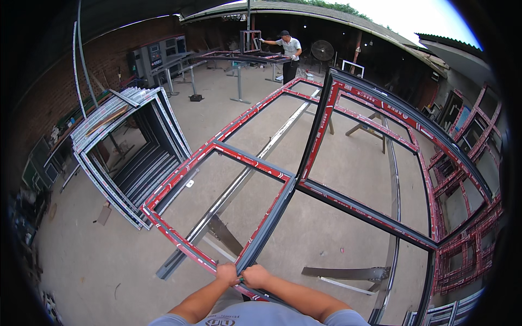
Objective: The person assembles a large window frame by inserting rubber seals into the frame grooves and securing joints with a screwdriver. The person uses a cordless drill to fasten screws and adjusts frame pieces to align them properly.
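Fingers of the left hand and right hand are bent inward at the near edge of the work; their undersides are hidden, so whether they grip the metal cannot be told. Largest item: a wide grey metal window frame, faced with red protective film, lying across supports directly ahead of both hands, its long axis running away from the body. Over its right portion, a rectangular black-edged panel with red film stands tilted; its attachment is not clear. To the left, a stack of white-faced dark frames stands on the floor, well apart from the hands. Beneath the wide frame pass two long silver metal rails, one left, one right. Governing relation: a straight grey metal bar of the wide frame extends forward and to the right from the fingers, its near end between the hands; neither hand is clearly nearer. Smallest item: a green object between the hands, too small to identify.
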A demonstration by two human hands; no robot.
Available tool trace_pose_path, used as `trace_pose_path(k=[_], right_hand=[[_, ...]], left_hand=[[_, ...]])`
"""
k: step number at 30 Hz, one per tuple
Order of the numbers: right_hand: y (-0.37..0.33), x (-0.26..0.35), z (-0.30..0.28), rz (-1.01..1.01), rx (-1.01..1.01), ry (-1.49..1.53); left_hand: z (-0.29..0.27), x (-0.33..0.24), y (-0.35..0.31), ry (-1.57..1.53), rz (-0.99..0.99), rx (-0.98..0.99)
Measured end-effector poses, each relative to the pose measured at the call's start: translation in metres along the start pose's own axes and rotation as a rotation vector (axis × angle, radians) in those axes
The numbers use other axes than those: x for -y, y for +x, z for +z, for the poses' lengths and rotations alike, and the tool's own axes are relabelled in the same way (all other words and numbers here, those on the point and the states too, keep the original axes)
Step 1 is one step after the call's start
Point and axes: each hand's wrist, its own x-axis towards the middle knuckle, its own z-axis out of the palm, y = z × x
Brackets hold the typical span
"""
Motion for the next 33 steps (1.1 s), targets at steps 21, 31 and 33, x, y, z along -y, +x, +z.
trace_pose_path(k=[21, 31, 33], right_hand=[[-0.015, -0.003, 0.008, 0.059, -0.112, 0.069], [-0.021, -0.007, 0.014, 0.044, -0.185, 0.064], [-0.027, -0.002, 0.021, 0.049, -0.307, 0.155]], left_hand=[[-0.011, 0.001, -0.002, -0.05, 0.0, 0.018], [-0.003, 0.003, 0.004, -0.125, -0.018, -0.034], [-0.002, 0.003, 0.003, -0.136, -0.008, -0.082]])
